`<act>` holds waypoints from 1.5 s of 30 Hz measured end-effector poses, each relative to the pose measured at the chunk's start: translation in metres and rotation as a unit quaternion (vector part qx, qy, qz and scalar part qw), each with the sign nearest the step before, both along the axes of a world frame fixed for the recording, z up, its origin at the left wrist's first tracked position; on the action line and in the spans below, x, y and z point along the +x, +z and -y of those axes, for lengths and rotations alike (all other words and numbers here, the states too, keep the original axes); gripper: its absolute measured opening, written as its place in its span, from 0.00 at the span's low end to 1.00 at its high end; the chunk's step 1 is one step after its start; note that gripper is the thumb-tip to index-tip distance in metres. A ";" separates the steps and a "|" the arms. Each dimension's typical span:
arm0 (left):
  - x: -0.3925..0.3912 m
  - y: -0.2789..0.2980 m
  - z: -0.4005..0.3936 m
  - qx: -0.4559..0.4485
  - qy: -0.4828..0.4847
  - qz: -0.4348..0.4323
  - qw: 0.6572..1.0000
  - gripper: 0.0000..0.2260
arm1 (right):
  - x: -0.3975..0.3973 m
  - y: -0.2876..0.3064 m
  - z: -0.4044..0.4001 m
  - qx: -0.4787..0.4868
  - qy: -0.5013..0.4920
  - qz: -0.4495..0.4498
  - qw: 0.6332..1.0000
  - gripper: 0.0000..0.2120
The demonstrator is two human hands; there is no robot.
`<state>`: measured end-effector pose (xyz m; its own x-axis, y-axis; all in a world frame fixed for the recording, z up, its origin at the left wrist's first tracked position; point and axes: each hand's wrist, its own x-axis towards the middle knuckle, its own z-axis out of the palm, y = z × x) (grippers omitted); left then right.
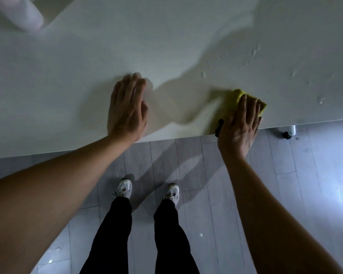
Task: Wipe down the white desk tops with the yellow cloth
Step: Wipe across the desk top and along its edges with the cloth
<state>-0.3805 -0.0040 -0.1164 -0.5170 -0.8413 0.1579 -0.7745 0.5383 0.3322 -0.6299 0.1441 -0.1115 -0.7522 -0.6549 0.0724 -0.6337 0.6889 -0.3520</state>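
The white desk top fills the upper half of the head view. My right hand presses flat on the yellow cloth near the desk's front edge, fingers straight. A dark corner of the cloth pokes out by my thumb. My left hand rests flat on the bare desk to the left, palm down, holding nothing. Small droplets or specks dot the surface beyond the cloth.
A blurred pale cylindrical object lies at the far left of the desk. A metal desk leg foot shows below the edge at right. Grey plank floor and my own legs and white shoes are below.
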 end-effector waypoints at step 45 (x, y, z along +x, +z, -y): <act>-0.011 -0.010 0.000 -0.007 0.062 -0.008 0.998 0.24 | -0.086 0.010 0.111 0.016 -0.023 0.018 0.999 0.29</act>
